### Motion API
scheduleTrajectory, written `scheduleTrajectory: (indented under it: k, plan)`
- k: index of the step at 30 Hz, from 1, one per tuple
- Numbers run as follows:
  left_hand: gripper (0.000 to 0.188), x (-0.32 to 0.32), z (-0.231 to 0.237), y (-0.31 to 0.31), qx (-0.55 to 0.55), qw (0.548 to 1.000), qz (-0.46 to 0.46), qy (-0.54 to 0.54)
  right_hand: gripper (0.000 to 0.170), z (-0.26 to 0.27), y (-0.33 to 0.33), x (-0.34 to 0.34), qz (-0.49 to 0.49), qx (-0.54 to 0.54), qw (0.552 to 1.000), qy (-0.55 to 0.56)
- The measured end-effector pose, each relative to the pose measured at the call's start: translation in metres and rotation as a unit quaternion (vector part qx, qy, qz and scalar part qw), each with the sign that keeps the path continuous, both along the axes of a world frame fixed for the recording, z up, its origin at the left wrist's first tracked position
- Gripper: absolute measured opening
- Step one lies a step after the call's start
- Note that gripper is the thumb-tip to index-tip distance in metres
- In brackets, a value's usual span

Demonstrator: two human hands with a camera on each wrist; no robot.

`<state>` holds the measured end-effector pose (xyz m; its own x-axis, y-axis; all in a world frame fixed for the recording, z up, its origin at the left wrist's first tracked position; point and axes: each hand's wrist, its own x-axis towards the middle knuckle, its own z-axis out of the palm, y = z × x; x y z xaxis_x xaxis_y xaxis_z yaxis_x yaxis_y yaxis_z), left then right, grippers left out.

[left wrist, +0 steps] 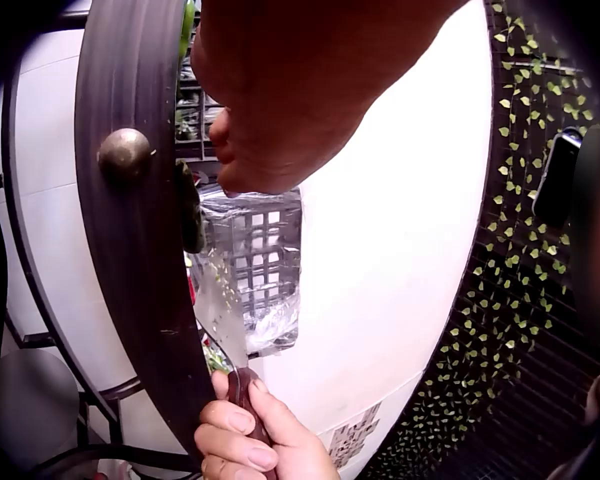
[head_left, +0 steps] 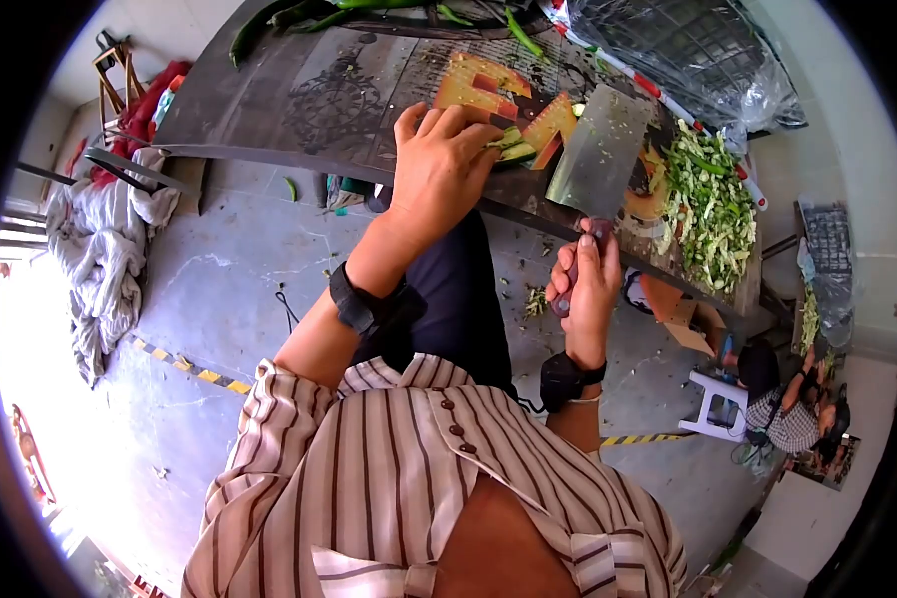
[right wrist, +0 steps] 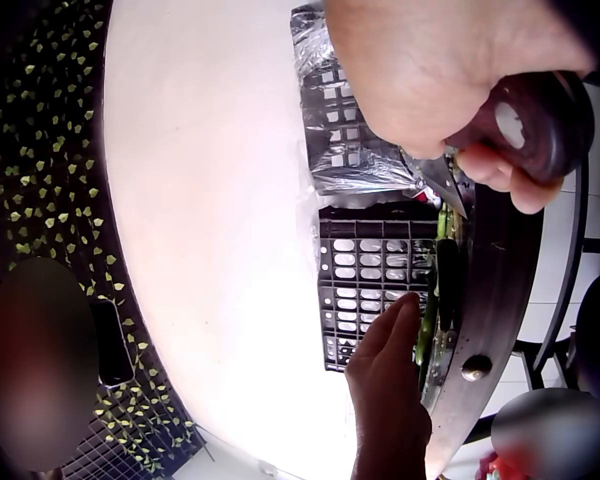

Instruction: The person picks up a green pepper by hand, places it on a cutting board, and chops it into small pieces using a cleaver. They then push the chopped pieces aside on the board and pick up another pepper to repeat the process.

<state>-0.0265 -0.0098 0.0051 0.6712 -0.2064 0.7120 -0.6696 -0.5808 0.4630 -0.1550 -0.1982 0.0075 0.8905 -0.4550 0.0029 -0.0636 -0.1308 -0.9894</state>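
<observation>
On the dark tabletop point(head_left: 369, 140), my left hand point(head_left: 444, 164) holds split green pepper pieces point(head_left: 514, 149) under bent fingertips, their cut ends poking out to the right. My right hand point(head_left: 590, 279) grips the dark handle point(right wrist: 540, 125) of a cleaver point(head_left: 600, 149) at the table's near edge. Its broad blade, speckled with green bits, lies over the tabletop just right of the pepper pieces. In the left wrist view, the fingers of the right hand point(left wrist: 245, 435) curl round that handle. The left hand's thumb is hidden in the head view.
Chopped green pepper point(head_left: 713, 209) is heaped at the table's right end. Whole green peppers point(head_left: 299, 14) lie along the far side. A plastic-wrapped black crate point(head_left: 683, 60) stands behind. On the floor to the right are a white stool point(head_left: 716, 405) and another person point(head_left: 792, 419).
</observation>
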Motion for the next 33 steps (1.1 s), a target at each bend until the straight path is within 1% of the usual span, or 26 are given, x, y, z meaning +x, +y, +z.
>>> scheduleTrajectory:
  k: [1,4,5,7,8,10,11,13,14,16,17,19,20,22,25,26,28,32,33]
  plan:
    - [0.022,0.002,-0.001,-0.003,-0.001,1.0,-0.001,0.0,0.031,0.005,0.002,-0.001,0.009,0.086,0.996,0.018]
    - [0.023,0.002,-0.002,-0.009,0.008,1.0,0.002,0.012,0.031,0.005,0.001,0.0,0.019,0.071,0.997,0.014]
    - [0.025,0.0,-0.002,-0.009,0.025,0.999,0.001,0.03,0.031,0.003,0.0,0.0,0.018,0.071,0.997,0.014]
    - [0.028,-0.003,-0.002,-0.01,0.042,0.998,0.0,0.05,0.032,0.0,-0.001,-0.001,0.0,0.002,1.0,0.022]
    - [0.028,-0.005,-0.005,-0.011,0.039,0.998,-0.003,0.051,0.032,0.0,0.0,-0.002,-0.001,0.003,1.0,0.023]
    - [0.029,-0.007,-0.006,-0.012,0.036,0.998,-0.006,0.054,0.035,0.003,0.003,-0.002,0.007,0.091,0.996,0.01]
    - [0.031,-0.008,-0.006,-0.012,0.035,0.998,-0.006,0.057,0.035,0.0,0.001,-0.002,0.007,0.091,0.996,0.011]
    - [0.033,-0.009,-0.005,-0.012,0.034,0.998,-0.006,0.059,0.04,-0.005,-0.004,0.0,0.011,-0.024,1.0,0.008]
    - [0.035,-0.01,-0.004,-0.012,0.033,0.997,0.0,0.068,0.04,-0.005,-0.005,-0.001,0.011,-0.024,1.0,0.007]
    - [0.038,-0.011,-0.002,-0.012,0.032,0.997,0.006,0.077,0.042,0.006,0.0,-0.001,0.021,0.054,0.998,0.034]
    - [0.041,-0.012,-0.001,-0.011,0.027,0.997,0.013,0.076,0.042,0.003,-0.001,-0.001,0.021,0.055,0.998,0.034]
    - [0.044,-0.014,0.001,-0.009,0.023,0.997,0.02,0.074,0.042,-0.002,-0.002,0.0,0.022,-0.045,0.999,-0.003]
    - [0.046,-0.014,0.002,-0.007,0.022,0.997,0.019,0.069,0.042,-0.001,-0.002,-0.001,0.022,-0.045,0.999,-0.003]
    - [0.047,-0.015,0.002,-0.002,0.021,0.998,0.018,0.064,0.038,0.008,0.005,-0.002,0.003,0.053,0.998,0.022]
    - [0.051,-0.017,0.001,0.004,0.022,0.997,0.028,0.072,0.035,0.006,0.001,0.0,0.019,0.085,0.996,0.028]
    - [0.051,-0.017,0.002,0.005,0.025,0.996,0.03,0.077,0.035,0.003,0.0,0.0,0.02,0.086,0.996,0.028]
    - [0.051,-0.017,0.001,0.007,0.028,0.996,0.033,0.082,0.034,-0.001,-0.002,0.001,-0.005,-0.001,1.0,0.029]
    - [0.05,-0.016,-0.003,0.007,0.031,0.996,0.034,0.08,0.035,0.002,-0.001,0.001,-0.003,0.03,0.999,0.044]
    - [0.05,-0.016,-0.003,0.007,0.031,0.995,0.03,0.087,0.035,0.006,0.001,0.001,0.007,0.053,0.998,0.035]
